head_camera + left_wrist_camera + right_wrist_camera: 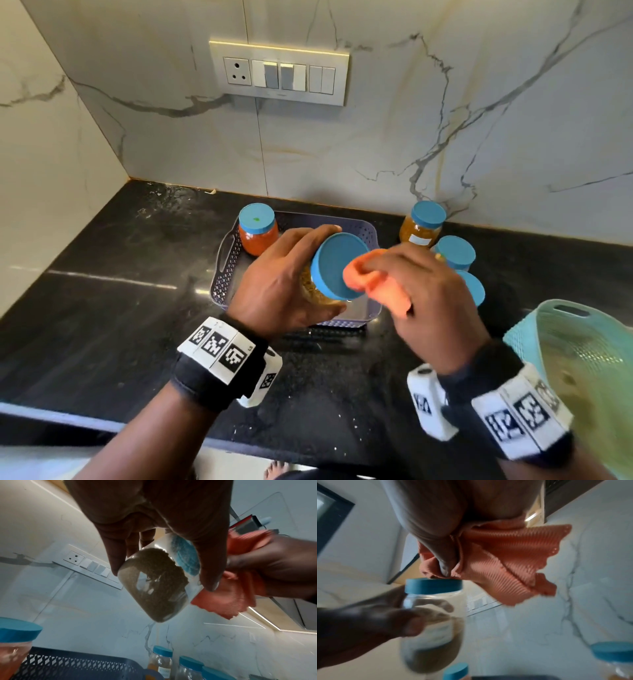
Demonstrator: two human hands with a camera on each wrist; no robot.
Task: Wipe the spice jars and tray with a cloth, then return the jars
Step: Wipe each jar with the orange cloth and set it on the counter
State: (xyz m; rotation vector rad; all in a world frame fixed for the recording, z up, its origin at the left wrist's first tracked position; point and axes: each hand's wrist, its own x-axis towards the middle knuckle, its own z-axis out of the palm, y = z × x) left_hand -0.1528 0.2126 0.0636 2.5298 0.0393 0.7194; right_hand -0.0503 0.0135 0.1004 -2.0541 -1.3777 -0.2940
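The left hand (277, 284) grips a glass jar (154, 588) and holds it up over the tray (226, 263), tipped to one side. The jar has a blue lid (339, 265) and brown powder inside. The right hand (421, 294) pinches an orange cloth (373, 277) and presses it on the lid.

The tray is dark and full of little holes. It sits on the black counter (102, 308). One jar of red-orange stuff (257, 233) stands in its back left corner.

Three more blue-lid jars stand on the counter just right of the tray. The far one (423, 224) holds yellow-brown stuff. That makes five jars in all.

A light green basket (582, 359) is at the right edge.
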